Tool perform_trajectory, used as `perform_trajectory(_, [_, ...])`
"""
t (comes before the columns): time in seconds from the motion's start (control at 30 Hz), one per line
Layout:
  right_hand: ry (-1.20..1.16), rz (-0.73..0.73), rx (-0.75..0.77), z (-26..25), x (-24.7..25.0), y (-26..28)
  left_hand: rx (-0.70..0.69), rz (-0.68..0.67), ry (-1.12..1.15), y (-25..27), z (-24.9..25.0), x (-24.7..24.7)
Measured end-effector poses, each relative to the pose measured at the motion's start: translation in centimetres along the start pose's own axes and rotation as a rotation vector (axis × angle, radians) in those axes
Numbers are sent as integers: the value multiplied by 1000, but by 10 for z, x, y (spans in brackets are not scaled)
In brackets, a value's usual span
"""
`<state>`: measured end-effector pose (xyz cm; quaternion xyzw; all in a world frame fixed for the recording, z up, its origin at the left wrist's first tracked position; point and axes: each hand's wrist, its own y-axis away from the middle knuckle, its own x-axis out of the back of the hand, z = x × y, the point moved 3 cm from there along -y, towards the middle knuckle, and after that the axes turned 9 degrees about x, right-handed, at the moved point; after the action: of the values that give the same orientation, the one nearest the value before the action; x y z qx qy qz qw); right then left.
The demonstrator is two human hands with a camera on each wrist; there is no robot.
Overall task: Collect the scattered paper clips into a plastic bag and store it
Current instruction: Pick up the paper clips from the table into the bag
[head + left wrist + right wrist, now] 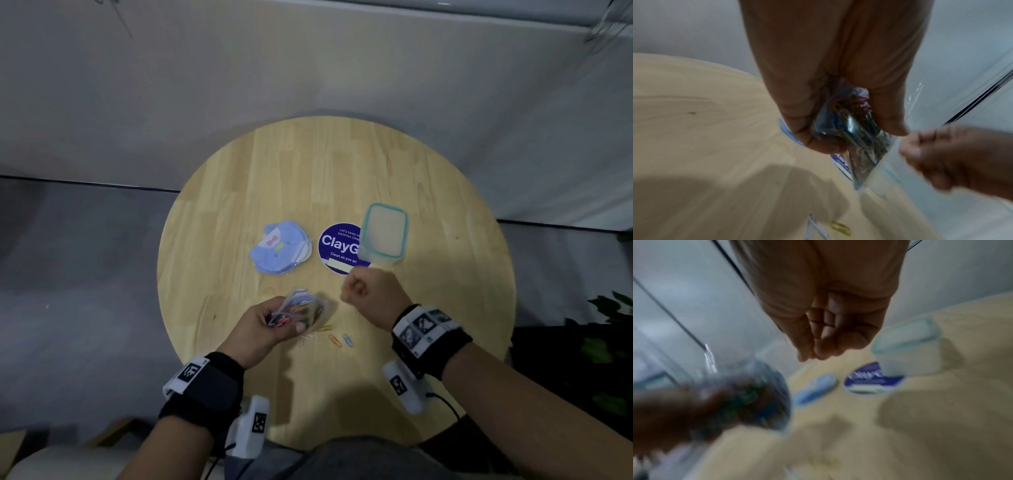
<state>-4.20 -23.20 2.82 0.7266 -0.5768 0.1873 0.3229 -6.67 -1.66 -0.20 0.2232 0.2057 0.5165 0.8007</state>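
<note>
Step in hand: collecting; the bag is partly filled and a few clips are not yet gathered.
Left hand [263, 325]: fingers and thumb curled round the plastic bag [301, 308], holding it just above the desk [445, 274] near the front edge.
Bag contents: a bundle of coloured paper clips [851, 123] shows through the clear film.
Right hand [371, 294]: raised beside the bag, fingers curled into a fist; whether it pinches a clip, I cannot tell.
Loose clips [337, 340]: yellow, orange, blue and a pale one lie on the desk just below the bag.
Storage: an open clear container [383, 236] stands farther back on the right.
Next move: probably picking up the remaining clips one by one, with the bag's mouth kept open.
</note>
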Motion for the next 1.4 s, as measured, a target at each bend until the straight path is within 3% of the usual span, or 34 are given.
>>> perform_trajectory(0.13, [206, -249, -293, 46, -47, 19, 16, 95, -13, 7, -8, 13])
perform_trajectory(0.23, [224, -250, -355, 51, -73, 30, 31, 139, -27, 11, -16, 21])
perform_trajectory(0.37, [352, -212, -274, 40, -94, 29, 54, 161, -34, 19, -24, 25])
perform_trajectory(0.63, [519, -321, -214, 31, -108, 30, 77, 140, -49, 26, -23, 30])
perform_trajectory(0.8, [508, -197, -56, 22, -104, 39, 60, 125, -63, 26, -16, 32])
perform_trajectory(1.03, [90, 0, -342, 39, -93, 34, 60, 120, -61, 25, -18, 30])
perform_trajectory(1.4, [412, -220, -319, 28, -115, 26, 77, 87, -56, 25, -20, 26])
